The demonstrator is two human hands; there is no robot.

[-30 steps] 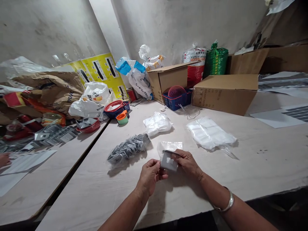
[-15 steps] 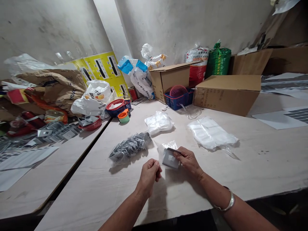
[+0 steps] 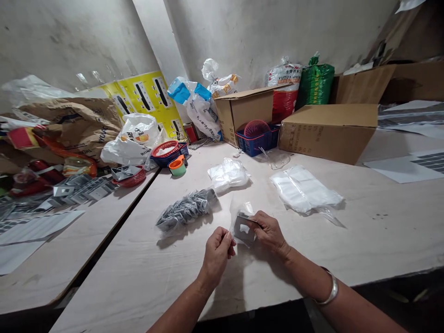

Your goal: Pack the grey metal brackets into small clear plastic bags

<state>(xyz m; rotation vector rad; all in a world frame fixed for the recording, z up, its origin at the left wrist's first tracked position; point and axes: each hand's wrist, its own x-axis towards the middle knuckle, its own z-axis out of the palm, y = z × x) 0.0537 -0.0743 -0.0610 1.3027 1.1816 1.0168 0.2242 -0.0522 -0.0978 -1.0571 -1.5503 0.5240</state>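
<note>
My right hand [image 3: 268, 232] grips a grey metal plate with a pale cutout [image 3: 243, 227], which sits inside a clear plastic bag [image 3: 238, 210]. The bag's upper part stands loose above the plate. My left hand [image 3: 217, 256] is just beside the bag, its fingers pinched together with nothing visible in them. To the left lies a clear bag of dark grey metal pieces [image 3: 186, 210]. Further back are a white plastic bundle [image 3: 228, 175] and a flat stack of clear bags [image 3: 305, 188].
The pale wooden table [image 3: 312, 245] ends in a near edge below my arms. Cardboard boxes, a blue basket and filled sacks line the back wall. A second table at the left holds metal plates, paper sheets and bags.
My left hand has let go of the plate and stays closed beside it. The plate and bag now sit a little higher, held by my right hand alone, and the view has shifted slightly.
</note>
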